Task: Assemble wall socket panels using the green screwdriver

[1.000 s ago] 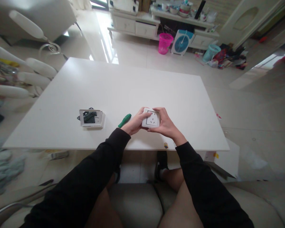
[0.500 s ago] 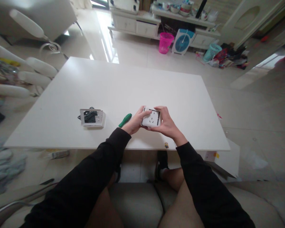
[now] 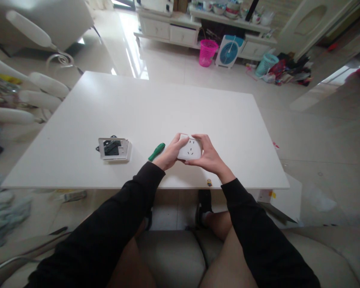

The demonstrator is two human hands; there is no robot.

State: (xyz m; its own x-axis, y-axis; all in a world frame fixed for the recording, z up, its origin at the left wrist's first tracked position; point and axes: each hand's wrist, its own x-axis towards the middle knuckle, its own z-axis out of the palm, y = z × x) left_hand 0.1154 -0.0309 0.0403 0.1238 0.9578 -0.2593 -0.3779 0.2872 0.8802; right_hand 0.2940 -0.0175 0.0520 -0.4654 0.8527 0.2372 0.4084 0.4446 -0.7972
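Between my two hands, above the front part of the white table, is a white wall socket with its slotted face turned up toward me. My left hand grips its left side, the thumb lying across the face. Around the right side and edges curl the fingers of my right hand. The underside of the socket is hidden. Beside my left hand lies a screwdriver with a green handle; its shaft does not show. Farther left, a white frame rests with black parts in and behind it.
A small yellow and blue figure sticker sits near the table's front edge. White chair parts stand close to the left edge. Across the floor are a pink basket, a blue and white fan and a low white cabinet.
Dark gaps along the top and right of the socket's face have closed, and the white cover now looks flush. Both hands keep nearly the same place; the view shifts slightly.
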